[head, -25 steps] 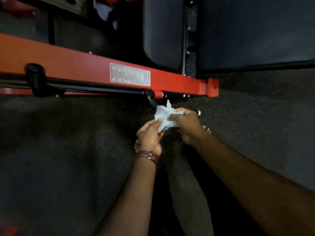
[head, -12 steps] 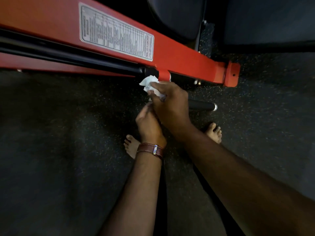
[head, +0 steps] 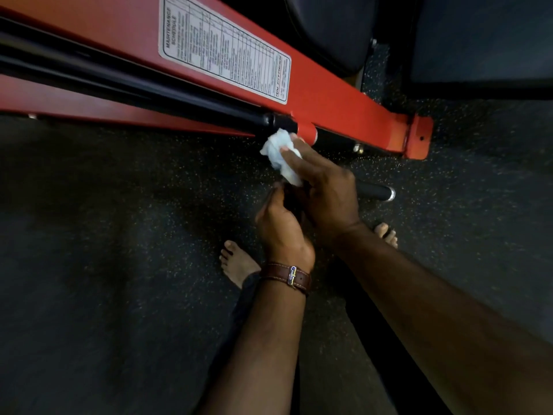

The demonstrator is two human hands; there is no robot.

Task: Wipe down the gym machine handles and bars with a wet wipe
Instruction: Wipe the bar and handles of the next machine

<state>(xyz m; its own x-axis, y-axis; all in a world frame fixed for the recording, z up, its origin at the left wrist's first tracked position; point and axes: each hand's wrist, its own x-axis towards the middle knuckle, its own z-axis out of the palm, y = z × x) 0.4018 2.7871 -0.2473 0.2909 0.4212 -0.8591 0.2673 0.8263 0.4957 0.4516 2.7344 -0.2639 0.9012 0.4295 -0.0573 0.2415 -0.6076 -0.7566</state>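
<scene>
A crumpled white wet wipe point(head: 279, 154) is wrapped on the upper part of a black machine handle point(head: 375, 191), just below where the handle joins the red frame bar point(head: 329, 94). My right hand point(head: 324, 190) grips the wipe and presses it around the handle; the handle's capped end sticks out to the right of my knuckles. My left hand point(head: 281, 229), with a brown watch strap at the wrist, sits just below with its fingers curled at the handle's bend, partly hidden by the right hand.
A long black bar point(head: 119, 76) runs along the red frame, which carries a maintenance schedule label point(head: 227, 49). Black seat pads point(head: 335, 28) stand behind. My bare feet point(head: 239, 265) stand on dark speckled rubber floor point(head: 104, 265).
The view has closed in on the frame. My right hand went from holding the wipe in front of the handle to wrapping it around the handle near the joint; my left hand dropped beneath it.
</scene>
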